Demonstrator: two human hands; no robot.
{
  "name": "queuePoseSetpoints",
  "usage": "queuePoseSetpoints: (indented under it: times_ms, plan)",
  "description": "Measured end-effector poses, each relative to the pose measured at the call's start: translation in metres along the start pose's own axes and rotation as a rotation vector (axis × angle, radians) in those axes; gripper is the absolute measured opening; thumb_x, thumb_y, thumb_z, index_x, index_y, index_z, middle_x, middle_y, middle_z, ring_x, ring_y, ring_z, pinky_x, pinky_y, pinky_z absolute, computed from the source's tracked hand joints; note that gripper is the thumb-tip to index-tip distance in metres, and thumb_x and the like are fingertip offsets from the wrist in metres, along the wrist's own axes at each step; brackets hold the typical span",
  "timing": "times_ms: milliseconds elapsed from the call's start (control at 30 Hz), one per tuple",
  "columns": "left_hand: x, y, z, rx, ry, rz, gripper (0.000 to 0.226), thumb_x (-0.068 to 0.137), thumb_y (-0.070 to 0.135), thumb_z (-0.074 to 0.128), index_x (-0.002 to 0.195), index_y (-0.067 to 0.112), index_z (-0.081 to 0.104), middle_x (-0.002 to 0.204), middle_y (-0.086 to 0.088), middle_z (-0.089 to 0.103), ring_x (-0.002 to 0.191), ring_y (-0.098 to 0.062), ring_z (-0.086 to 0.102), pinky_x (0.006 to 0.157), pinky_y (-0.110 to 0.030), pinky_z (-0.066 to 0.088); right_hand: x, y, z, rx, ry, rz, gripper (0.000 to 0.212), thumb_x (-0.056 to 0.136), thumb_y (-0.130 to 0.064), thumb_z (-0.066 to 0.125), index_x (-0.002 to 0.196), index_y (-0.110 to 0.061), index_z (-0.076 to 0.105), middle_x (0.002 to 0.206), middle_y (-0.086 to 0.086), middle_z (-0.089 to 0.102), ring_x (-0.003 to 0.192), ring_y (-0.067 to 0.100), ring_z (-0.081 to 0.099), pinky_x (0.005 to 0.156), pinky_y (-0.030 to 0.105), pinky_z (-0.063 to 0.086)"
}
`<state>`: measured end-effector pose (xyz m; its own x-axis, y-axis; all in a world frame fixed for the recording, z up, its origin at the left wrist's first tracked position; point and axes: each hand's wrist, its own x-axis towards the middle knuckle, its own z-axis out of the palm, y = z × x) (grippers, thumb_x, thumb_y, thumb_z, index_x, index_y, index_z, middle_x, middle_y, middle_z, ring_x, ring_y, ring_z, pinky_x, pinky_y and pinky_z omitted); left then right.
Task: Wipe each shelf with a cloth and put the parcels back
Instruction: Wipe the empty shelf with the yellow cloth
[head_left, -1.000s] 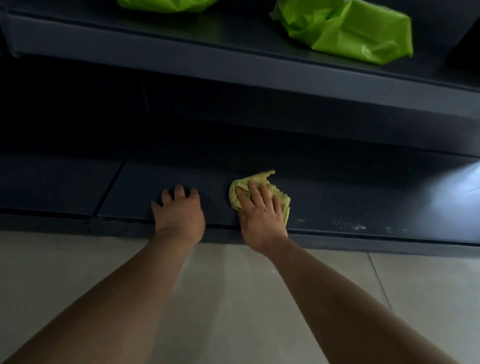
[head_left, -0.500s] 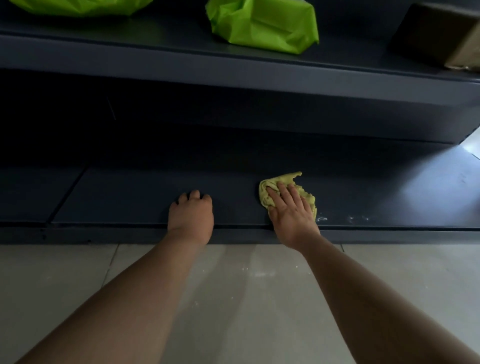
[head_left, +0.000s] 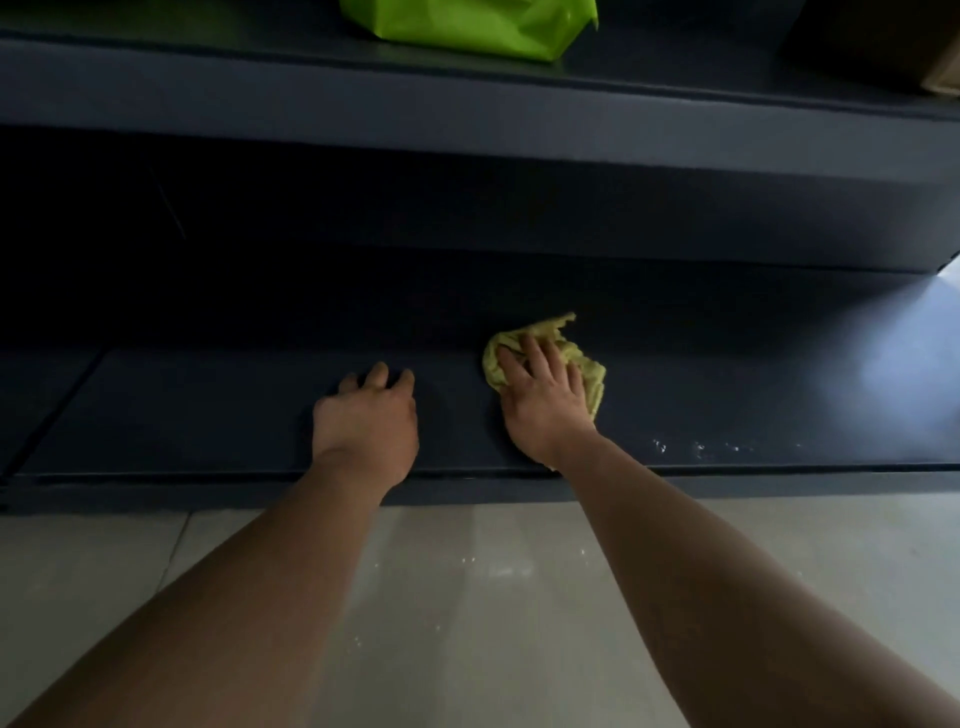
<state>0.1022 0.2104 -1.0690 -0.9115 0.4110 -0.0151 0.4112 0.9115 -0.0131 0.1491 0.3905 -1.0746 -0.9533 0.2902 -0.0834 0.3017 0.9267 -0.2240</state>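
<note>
As it presses cloth, right hand seems flat.

Between the bottom shelf and the upper shelf a low gap runs wide. Open board stretches right of the cloth to the lit corner. Left of it, the left hand sits planted on the board, in the way.

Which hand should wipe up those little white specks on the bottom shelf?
The right hand. It presses the yellow cloth on the bottom shelf, and the white specks lie just to its right. The left hand rests bare on the shelf, farther from them.
</note>
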Motion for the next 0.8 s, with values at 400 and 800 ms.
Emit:
queuePoseSetpoints:
  times_ms: [400,800]
  plan:
    - [0.003,0.016,0.0,-0.02,-0.094,-0.078,0.056,0.098,0.023,0.038,0.151,0.021,0.019,0.156,-0.009,0.021,0.139,-0.036,0.025,0.103,-0.052,0.038,-0.002,0.05,-0.005,-0.025,0.054,0.174,0.055,0.101,-0.042,0.021,0.154,-0.03,0.01,0.162,-0.003,-0.004,0.149,0.02,-0.01,0.12,0.045,0.0]
    - [0.006,0.094,-0.004,-0.089,-0.062,0.037,0.046,0.103,0.034,0.026,0.147,0.022,0.029,0.154,-0.006,0.025,0.138,-0.035,0.025,0.105,-0.051,0.034,-0.047,0.103,-0.01,-0.076,0.079,-0.053,0.053,0.102,-0.047,0.02,0.153,-0.035,0.011,0.162,-0.007,-0.001,0.149,0.014,-0.009,0.121,0.038,-0.001]
